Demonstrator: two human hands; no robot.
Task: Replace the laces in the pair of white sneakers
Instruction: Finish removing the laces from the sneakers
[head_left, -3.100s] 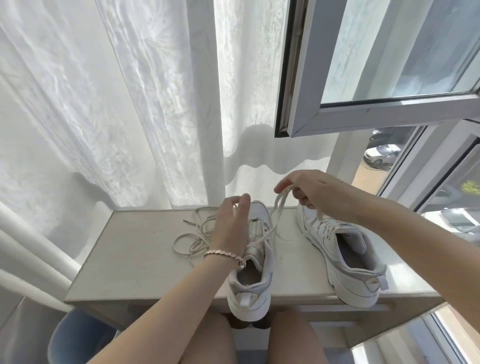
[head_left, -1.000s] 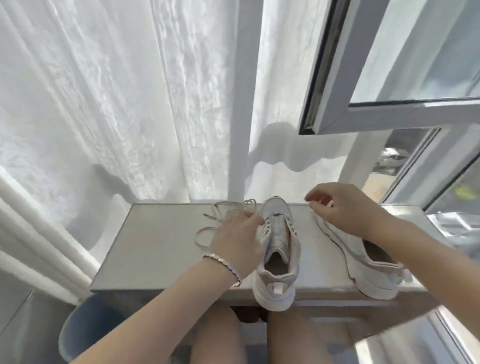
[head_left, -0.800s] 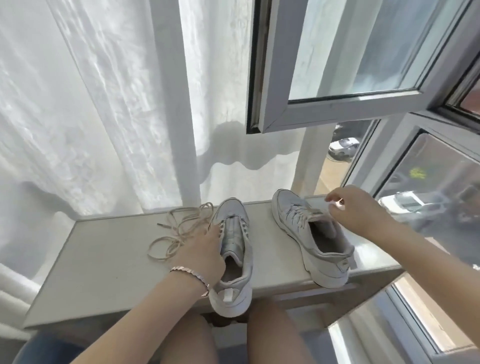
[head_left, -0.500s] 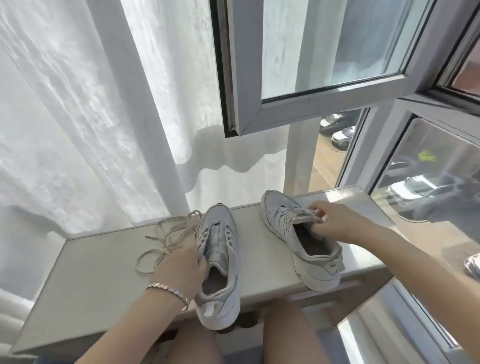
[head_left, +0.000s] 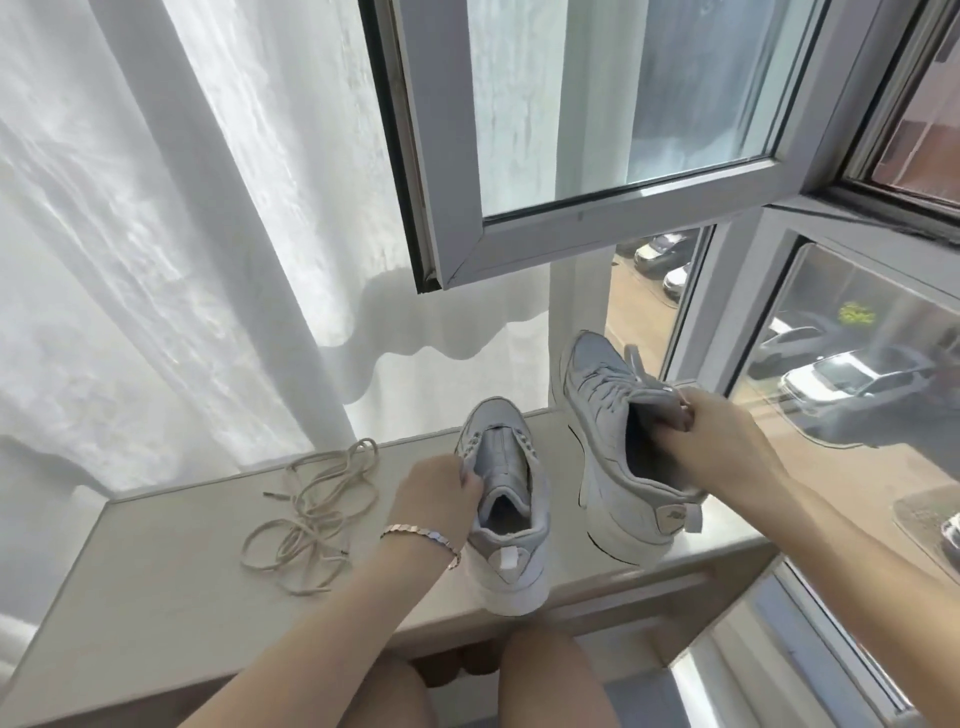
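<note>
Two white sneakers are at a pale tabletop (head_left: 171, 561). The unlaced sneaker (head_left: 506, 509) lies in the middle with its heel over the front edge, and my left hand (head_left: 436, 499) grips its left side near the collar. The laced sneaker (head_left: 618, 457) is tilted up with its toe raised off the table. My right hand (head_left: 711, 441) holds it by the tongue and collar, fingers curled inside the opening. A loose beige lace (head_left: 311, 514) lies tangled on the table left of the shoes.
A white curtain (head_left: 171, 234) hangs behind the table. An open window sash (head_left: 597, 218) juts out above the shoes. Window glass and frame (head_left: 727, 332) stand on the right. My knees (head_left: 550, 675) are under the front edge.
My right hand has taken hold of the laced sneaker and lifted its toe off the table. My left hand stays on the unlaced sneaker. The view has swung to the right.
</note>
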